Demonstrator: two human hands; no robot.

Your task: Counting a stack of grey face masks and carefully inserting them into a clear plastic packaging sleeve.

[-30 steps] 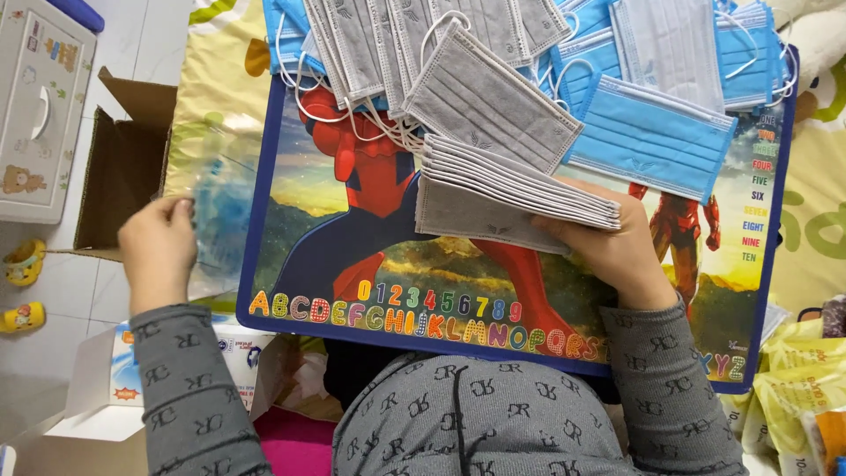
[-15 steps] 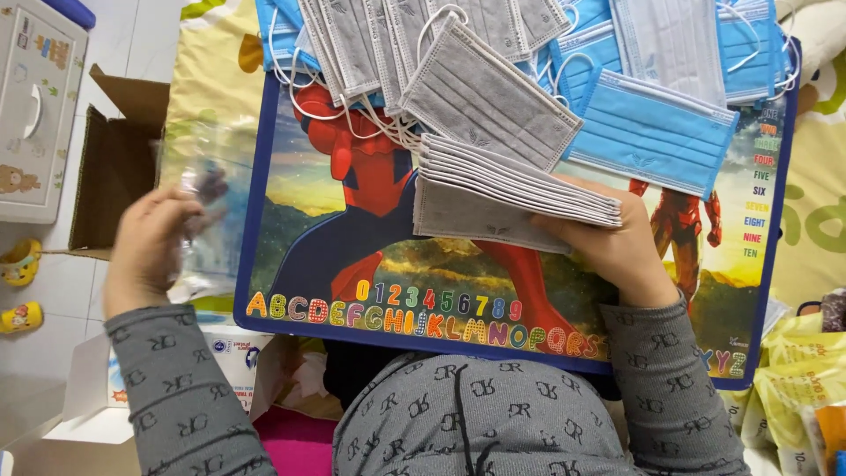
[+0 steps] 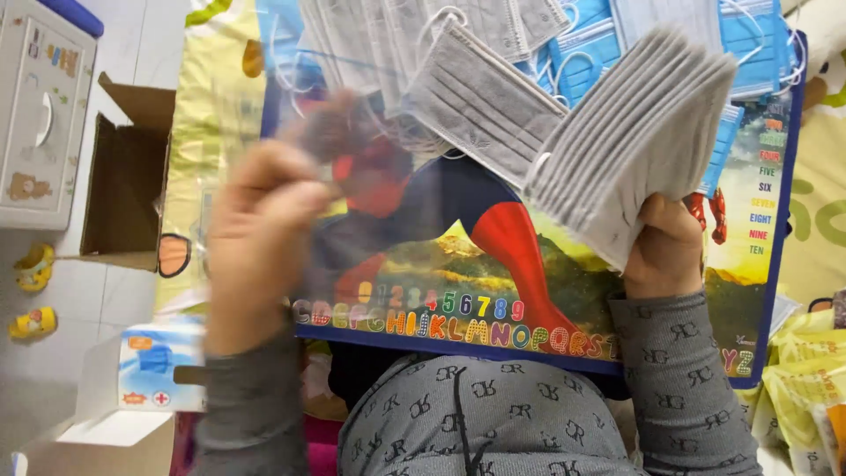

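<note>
Head view, so you're looking straight down at the hands. Big change from a second ago: the right hand (image 3: 663,251) has lifted the grey mask stack (image 3: 630,145) off the board and now has it tilted up, fanned out, with the grip closed tight around its lower edge. The left hand (image 3: 256,238) has come in from the board's left edge and is up over the middle-left, blurred mid-motion. It seems to be pinching something thin and clear, but honestly I can't tell what, or how closed that grip is.

Containers: the brown cardboard box (image 3: 123,176) at left stands open and I can't see anything inside. A small white-and-blue mask box (image 3: 141,375) sits at bottom left; contents not visible.

Everything rests on a colourful picture board (image 3: 546,291) with letters and numbers along its edge, serving as the tabletop. Loose grey masks (image 3: 480,101) and blue masks (image 3: 749,26) are piled across its top. White tile floor (image 3: 115,35) shows at left, plus a white cabinet (image 3: 35,115).
</note>
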